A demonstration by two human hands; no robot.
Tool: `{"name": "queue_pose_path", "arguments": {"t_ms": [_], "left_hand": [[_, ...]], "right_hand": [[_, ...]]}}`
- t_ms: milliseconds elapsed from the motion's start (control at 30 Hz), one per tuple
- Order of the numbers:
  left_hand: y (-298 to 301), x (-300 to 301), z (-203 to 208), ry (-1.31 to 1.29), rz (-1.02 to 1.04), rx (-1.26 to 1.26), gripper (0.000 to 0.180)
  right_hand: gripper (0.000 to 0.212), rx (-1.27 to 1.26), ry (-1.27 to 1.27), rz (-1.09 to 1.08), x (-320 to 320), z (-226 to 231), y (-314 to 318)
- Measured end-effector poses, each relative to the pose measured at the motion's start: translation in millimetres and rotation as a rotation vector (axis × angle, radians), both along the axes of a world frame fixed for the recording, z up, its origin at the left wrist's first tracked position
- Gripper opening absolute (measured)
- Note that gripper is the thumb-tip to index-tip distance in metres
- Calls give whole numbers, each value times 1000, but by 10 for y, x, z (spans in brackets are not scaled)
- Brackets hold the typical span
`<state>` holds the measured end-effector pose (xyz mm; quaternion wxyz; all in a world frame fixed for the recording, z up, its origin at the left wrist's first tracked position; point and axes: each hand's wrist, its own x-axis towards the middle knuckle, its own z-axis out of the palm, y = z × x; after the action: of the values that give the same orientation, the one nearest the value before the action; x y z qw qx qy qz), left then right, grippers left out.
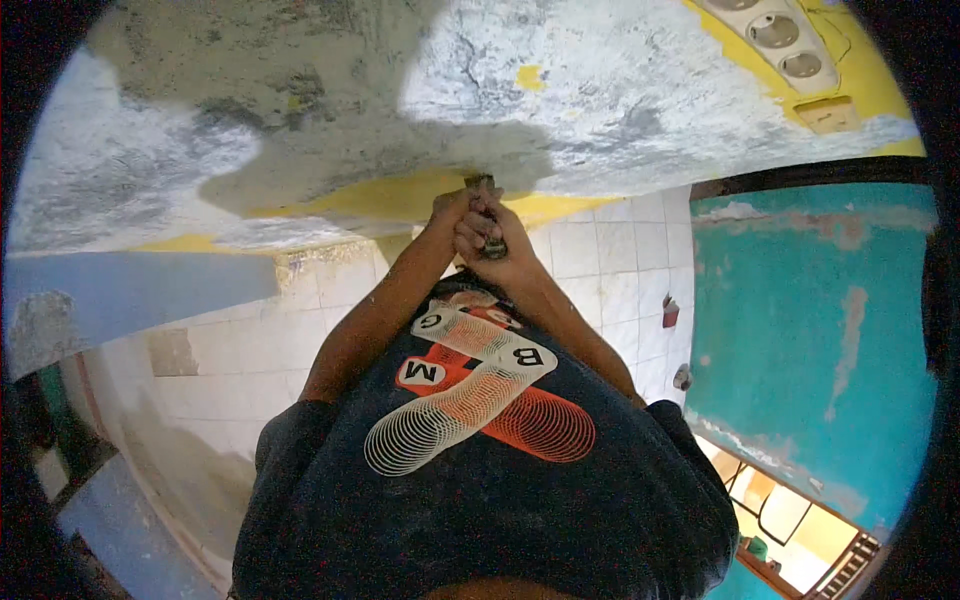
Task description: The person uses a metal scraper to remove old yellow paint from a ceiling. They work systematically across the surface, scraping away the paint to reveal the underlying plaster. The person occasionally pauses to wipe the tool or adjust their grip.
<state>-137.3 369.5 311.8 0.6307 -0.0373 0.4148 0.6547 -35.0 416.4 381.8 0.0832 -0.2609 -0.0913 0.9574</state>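
Note:
Both arms reach forward and meet at the wall (330, 90). My left hand (452, 207) and my right hand (508, 248) are closed together round the handle of a scraper (493, 248). Its dark, flat end touches or nearly touches a strip of yellow paint (390, 196) low on the wall. The fingers hide most of the handle, and its butt shows below them. Around the yellow strip the wall is patchy grey and white, with shadows across it.
White floor tiles (610, 245) lie below the wall. A teal wall (800, 300) with worn patches stands at the right, a blue wall section (150, 300) at the left. Several round sockets (775, 32) sit at upper right. A small red object (670, 314) lies near the teal wall.

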Motion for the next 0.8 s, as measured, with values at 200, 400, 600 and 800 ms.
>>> {"name": "queue_pose_path", "arguments": {"t_ms": [200, 400, 600, 800], "left_hand": [[54, 56, 576, 159, 26, -40, 36], [55, -18, 145, 323, -33, -230, 30], [-304, 28, -269, -20, 128, -5, 34], [-887, -401, -1001, 72, 352, 156, 39]], "right_hand": [[32, 33, 1, 8, 81, 368, -87], [30, -23, 88, 60, 135, -169, -29], [26, -127, -32, -35, 240, -164, -80], [23, -161, -130, -48, 426, -374, -112]]}}
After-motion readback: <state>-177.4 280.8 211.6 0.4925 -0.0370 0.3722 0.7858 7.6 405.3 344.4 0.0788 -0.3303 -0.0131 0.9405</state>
